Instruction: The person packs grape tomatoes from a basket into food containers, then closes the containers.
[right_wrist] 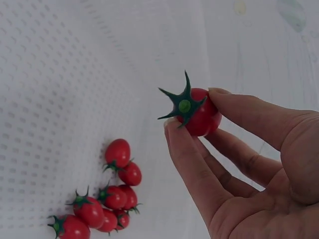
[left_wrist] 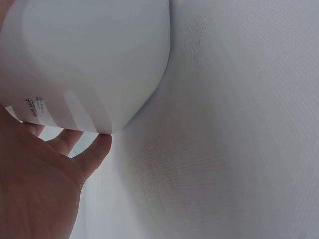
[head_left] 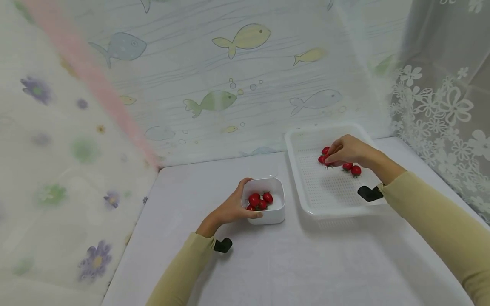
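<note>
A cherry tomato [right_wrist: 202,117] with a green star-shaped calyx is pinched between the thumb and fingertips of my right hand [head_left: 350,151], above the white perforated basket [head_left: 338,212]. Several more cherry tomatoes [right_wrist: 88,213] lie in a cluster on the basket floor, partly hidden by that hand in the head view. To the left, my left hand [head_left: 229,208] grips a small white container [head_left: 273,217], thumb along the near side and fingers at the far side. Inside this container sit several red tomatoes [head_left: 254,199]. The left wrist view shows the container's outer wall against the fingertips.
A white cloth [head_left: 245,272] covers the table. Behind it hangs a curtain with fish drawings [head_left: 214,102]; a flowered sheet [head_left: 76,191] borders the left side and lace [head_left: 451,106] the right. Black wrist mounts [head_left: 223,245] stick out at both sleeves.
</note>
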`<state>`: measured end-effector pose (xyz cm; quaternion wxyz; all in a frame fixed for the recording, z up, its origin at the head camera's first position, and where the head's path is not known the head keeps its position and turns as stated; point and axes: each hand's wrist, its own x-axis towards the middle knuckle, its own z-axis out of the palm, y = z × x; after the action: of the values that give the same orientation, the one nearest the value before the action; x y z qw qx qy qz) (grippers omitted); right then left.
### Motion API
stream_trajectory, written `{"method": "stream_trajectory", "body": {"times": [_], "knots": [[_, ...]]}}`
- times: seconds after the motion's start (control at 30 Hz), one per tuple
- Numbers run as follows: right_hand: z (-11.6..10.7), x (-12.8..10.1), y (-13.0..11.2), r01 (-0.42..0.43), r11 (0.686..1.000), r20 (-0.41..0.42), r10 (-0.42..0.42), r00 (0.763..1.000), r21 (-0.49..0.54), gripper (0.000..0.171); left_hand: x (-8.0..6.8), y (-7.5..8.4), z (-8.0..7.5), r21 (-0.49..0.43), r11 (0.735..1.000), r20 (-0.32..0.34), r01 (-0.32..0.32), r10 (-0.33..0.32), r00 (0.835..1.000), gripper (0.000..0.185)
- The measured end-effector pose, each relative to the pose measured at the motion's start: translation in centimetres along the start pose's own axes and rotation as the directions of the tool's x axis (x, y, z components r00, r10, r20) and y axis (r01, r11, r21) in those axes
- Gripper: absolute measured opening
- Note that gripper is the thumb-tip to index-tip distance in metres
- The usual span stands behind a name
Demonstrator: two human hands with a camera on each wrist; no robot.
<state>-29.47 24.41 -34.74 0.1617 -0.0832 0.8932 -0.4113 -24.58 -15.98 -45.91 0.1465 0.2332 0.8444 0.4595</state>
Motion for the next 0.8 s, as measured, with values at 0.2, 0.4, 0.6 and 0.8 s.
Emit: {"method": "stream_trajectory", "body": {"times": [0.2, 0.4, 0.6, 0.8], "knots": [[0.2, -1.0, -0.7, 0.019, 1.0, 0.029, -0.02, 0.999, 0.017, 0.042, 0.0, 0.0, 0.0, -0.006, 1.0, 0.004, -0.007, 0.007, 1.0, 0.111], [1.0, -2.0, -1.4, 0.053, 0.997, 0.053, -0.056, 0.997, 0.049, 0.044, 0.0, 0.1, 0.0, -0.011, 1.0, 0.007, -0.013, 0.013, 1.0, 0.112], [1.9, -2.7, -2.1, 0.077, 0.994, 0.07, -0.083, 0.994, 0.079, 0.037, 0.0, 0.0, 0.0, -0.006, 1.0, 0.007, -0.006, 0.006, 1.0, 0.112], [2.9, -3.4, -2.9, 0.116, 0.983, 0.094, -0.13, 0.987, 0.145, 0.032, 0.0, 0.0, 0.0, 0.0, 1.0, -0.002, 0.0, 0.0, 1.0, 0.111]]}}
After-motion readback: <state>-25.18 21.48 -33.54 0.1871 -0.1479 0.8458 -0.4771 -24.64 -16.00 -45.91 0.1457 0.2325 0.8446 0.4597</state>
